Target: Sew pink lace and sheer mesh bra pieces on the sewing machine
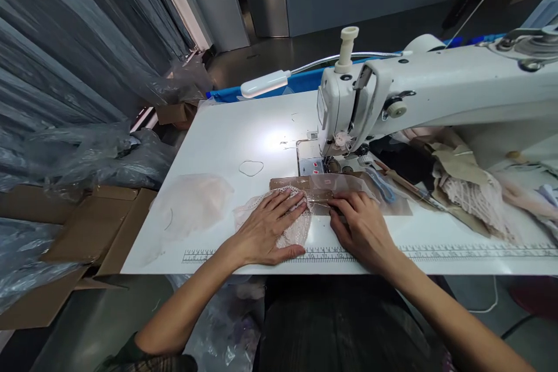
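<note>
**Lace and sheer strip pinned flat ahead of the needle**

The lace piece (291,218) lies on the white sewing table (226,139), just in front of the machine's needle plate, with a sheer brownish strip (331,185) running across its far edge toward the right. Both look very light and limp: the lace is open-worked and soft, likely to stretch or snag if pulled by one corner, and the strip seems thin enough to slide and wrinkle at a touch. Neither offers a stiff edge to pinch, so flat pressure with spread fingers, close to the seam line, appears the safest hold.

The left hand (265,226) rests palm down on the lace, fingers spread and pressing it to the table rather than closed around it. The right hand (360,224) lies beside it, fingers extended and close together, their tips pressing down on the near edge of the strip; it grips nothing either. The two hands sit near each other but do not touch.

Just beyond them stands the white sewing machine (392,99), its head over the plate, with a lamp on a bent neck (265,84) above the table. To the left lies a pale sheer fabric piece (192,203) and a small thread loop (251,168). On the right, under the machine arm, is a heap of fabric scraps (462,186). A printed ruler (436,253) runs along the table's near edge, and cardboard boxes (87,226) stand to the left.
</note>
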The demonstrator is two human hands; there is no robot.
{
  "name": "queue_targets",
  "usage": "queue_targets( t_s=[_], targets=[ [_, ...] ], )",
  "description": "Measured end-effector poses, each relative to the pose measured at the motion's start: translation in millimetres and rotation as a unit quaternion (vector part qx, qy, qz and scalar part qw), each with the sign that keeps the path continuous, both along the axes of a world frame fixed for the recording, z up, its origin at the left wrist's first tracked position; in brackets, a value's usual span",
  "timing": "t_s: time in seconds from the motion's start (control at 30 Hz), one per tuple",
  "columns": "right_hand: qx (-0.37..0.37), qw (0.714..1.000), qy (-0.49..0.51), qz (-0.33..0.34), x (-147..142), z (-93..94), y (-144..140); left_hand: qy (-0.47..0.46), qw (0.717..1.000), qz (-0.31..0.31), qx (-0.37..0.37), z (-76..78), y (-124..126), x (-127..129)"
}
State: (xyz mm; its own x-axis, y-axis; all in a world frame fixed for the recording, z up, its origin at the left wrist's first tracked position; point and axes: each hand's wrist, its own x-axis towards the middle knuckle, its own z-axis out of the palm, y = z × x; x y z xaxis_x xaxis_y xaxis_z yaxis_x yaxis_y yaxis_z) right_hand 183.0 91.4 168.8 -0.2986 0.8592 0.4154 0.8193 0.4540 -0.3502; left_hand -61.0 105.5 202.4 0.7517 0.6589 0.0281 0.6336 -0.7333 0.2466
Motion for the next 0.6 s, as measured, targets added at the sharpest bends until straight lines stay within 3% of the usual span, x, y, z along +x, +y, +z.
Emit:
queue_targets(
  t_s=[0.43,0.6],
  targets=[
    [0.036,0.999,0.007,0.003,-5.2,1.2,5.1,0.035,0.999,-0.007,0.016,0.6,4.0,-2.5],
    [0.13,0.979,0.126,0.096,26.1,35.9,-19.4,0.033,0.994,-0.062,0.089,-3.8,4.3,-11.0]
  ],
)
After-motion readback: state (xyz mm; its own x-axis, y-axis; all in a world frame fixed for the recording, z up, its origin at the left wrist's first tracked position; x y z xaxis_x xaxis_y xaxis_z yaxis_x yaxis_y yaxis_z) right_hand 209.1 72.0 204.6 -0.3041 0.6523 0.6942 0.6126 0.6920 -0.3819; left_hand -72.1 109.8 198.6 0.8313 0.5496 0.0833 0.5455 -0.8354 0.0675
